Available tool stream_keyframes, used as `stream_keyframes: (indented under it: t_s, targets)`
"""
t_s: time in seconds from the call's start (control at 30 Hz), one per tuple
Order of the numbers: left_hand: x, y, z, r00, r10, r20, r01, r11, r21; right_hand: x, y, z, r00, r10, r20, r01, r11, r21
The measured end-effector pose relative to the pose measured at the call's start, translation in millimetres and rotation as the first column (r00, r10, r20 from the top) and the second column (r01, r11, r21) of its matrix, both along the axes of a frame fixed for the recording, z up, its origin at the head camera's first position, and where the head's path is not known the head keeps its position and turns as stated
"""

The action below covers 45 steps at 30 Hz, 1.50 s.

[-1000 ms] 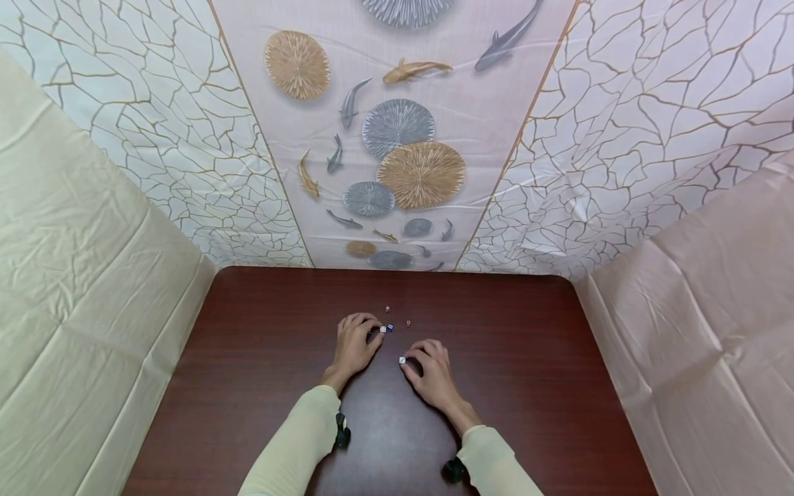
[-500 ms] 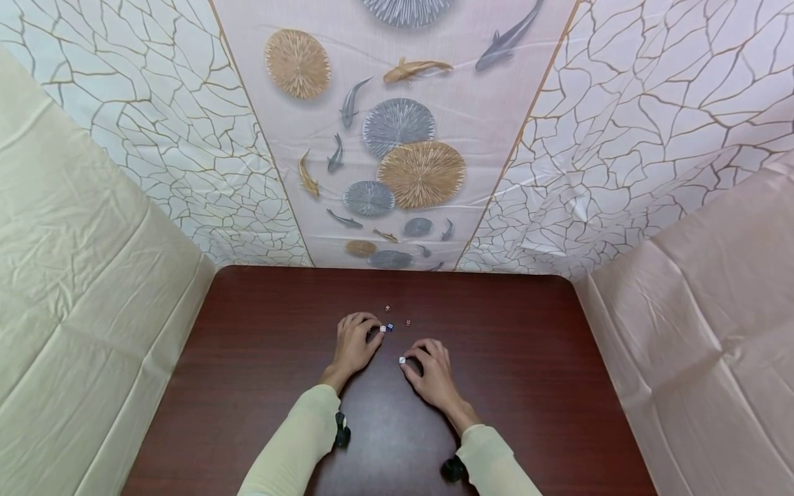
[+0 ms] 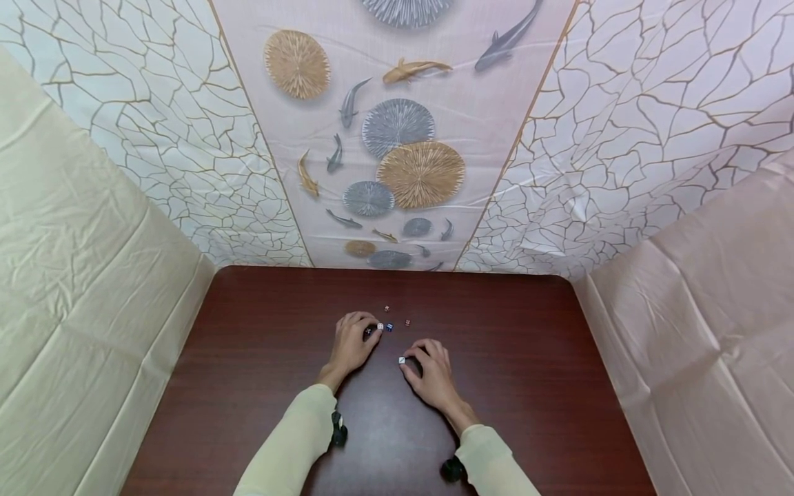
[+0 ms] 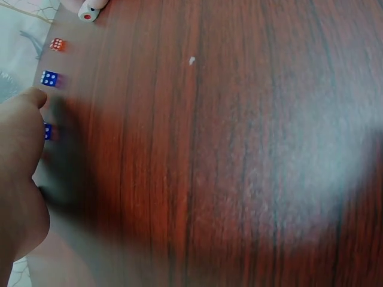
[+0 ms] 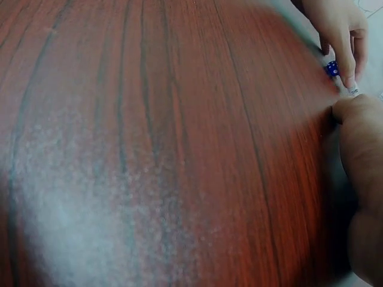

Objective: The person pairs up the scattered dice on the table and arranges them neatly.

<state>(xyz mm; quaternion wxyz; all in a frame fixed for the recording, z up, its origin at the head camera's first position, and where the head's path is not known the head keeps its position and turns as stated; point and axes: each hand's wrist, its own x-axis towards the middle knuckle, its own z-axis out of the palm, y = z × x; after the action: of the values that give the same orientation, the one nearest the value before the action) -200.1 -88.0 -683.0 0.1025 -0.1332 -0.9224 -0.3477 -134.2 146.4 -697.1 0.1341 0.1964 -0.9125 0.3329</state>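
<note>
My left hand (image 3: pixel 351 344) pinches a white die (image 3: pixel 380 326) between thumb and fingertips, low over the dark table. A blue die (image 3: pixel 389 327) lies just right of that white one. Another blue die (image 3: pixel 369 331) sits partly hidden in the gap between my left thumb and fingers, and it also shows as a blue die (image 5: pixel 333 68) in the right wrist view. Nearer the front, my right hand (image 3: pixel 434 375) holds a second white die (image 3: pixel 402 360) by thumb and fingertip. In the left wrist view this white die (image 4: pixel 88 15) shows a red pip.
Two small red dice lie beyond the hands: one red die (image 3: pixel 387 308) farther back, the other red die (image 3: pixel 407 322) to the right. The brown wooden table (image 3: pixel 509 344) ends at a patterned cloth (image 3: pixel 397 234) behind, with pale cloths on both sides.
My left hand has shifted slightly left with its white die, opening a small gap from the blue die beside it. The blue die between thumb and fingers shows more. My right hand stays put.
</note>
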Motion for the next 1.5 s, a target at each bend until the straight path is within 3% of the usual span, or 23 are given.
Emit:
stream_keyframes:
  t_s: [0.37,0.83,1.0,1.2,1.5]
  targets:
    - [4.6,-5.9,11.9,0.998,-0.019,-0.068,0.021,1.000,0.021,0.0,1.0,-2.0,1.000,-0.004,-0.031,0.004,1.000,0.010]
    - [27.4,-14.6,19.2,0.980,-0.071,-0.185,0.074,0.997,0.010,-0.5,0.7,-3.8,0.997,-0.005,-0.080,0.004,1.000,-0.006]
    - [41.0,-13.8,17.9,0.977,-0.089,-0.194,0.094,0.995,0.018,-0.3,1.1,-2.3,0.999,0.002,-0.048,-0.002,1.000,-0.002]
    - [55.2,-9.5,10.0,0.979,-0.133,-0.156,0.140,0.989,0.039,-0.6,1.2,-1.2,1.000,0.004,-0.027,-0.004,1.000,-0.001]
    - [61.2,2.2,-2.1,0.963,-0.181,-0.200,0.192,0.981,0.037,0.2,1.4,-1.5,0.999,0.004,-0.054,-0.004,1.000,-0.001]
